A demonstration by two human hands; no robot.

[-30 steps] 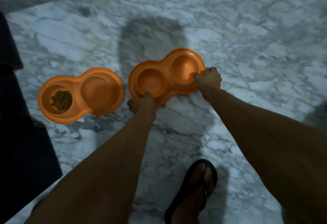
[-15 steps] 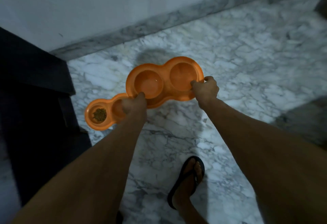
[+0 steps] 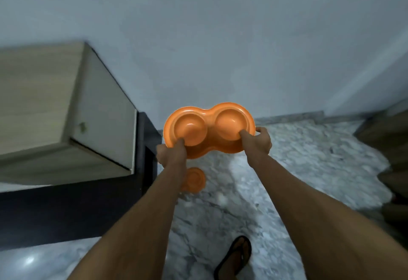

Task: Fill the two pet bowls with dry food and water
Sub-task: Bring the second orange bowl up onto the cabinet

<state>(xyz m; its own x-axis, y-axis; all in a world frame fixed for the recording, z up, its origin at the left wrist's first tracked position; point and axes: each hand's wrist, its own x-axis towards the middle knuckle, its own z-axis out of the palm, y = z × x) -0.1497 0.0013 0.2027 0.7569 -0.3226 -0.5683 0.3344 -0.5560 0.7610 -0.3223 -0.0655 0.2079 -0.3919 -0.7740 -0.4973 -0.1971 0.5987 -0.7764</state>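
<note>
I hold an orange double pet bowl [image 3: 209,111] in the air in front of me, both of its cups empty. My left hand [image 3: 171,153] grips its near-left rim, thumb inside the left cup. My right hand [image 3: 257,141] grips the right rim, thumb inside the right cup. A second orange double bowl [image 3: 195,179] lies on the marble floor below; only one round end shows, the rest is hidden behind my left forearm.
A light wooden cabinet [image 3: 55,111] on a dark base [image 3: 66,209] stands close on the left. A pale wall [image 3: 220,36] rises ahead. The marble floor [image 3: 309,169] spreads to the right. My foot in a black sandal [image 3: 237,257] is at the bottom.
Both hands have lifted the empty bowl from the floor up to chest height. The view has risen, so the other bowl with kibble now lies far below and mostly hidden.
</note>
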